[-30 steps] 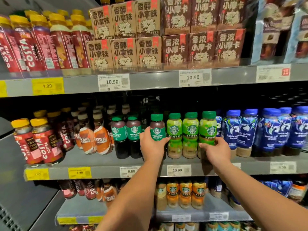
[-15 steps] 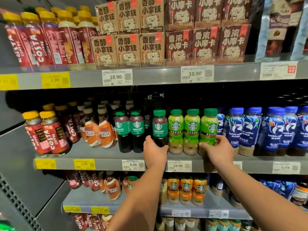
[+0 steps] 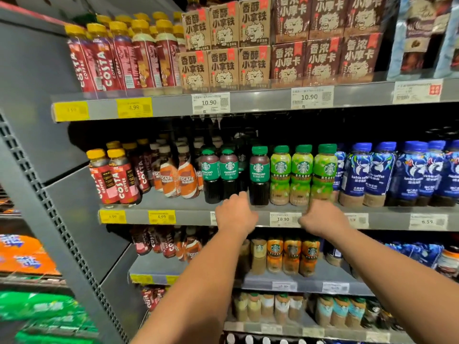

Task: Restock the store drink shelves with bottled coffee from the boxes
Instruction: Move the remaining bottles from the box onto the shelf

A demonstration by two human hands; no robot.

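Store shelf [image 3: 191, 214]: Americano bottle [image 3: 259, 175] fronted; left hand [image 3: 234, 214], right hand [image 3: 320, 217] at edge, fingers blurred, grasp untellable; next, likely fetch more.

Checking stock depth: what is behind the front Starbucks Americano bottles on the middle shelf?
One more dark Starbucks bottle stands set back in the gap between the front Americano bottles. Farther back it is too dark to count further rows.

The left hand [image 3: 234, 214] and right hand [image 3: 320, 218] are blurry, so their fingers are unclear. The left hand hides most of a price tag [image 3: 213, 218].
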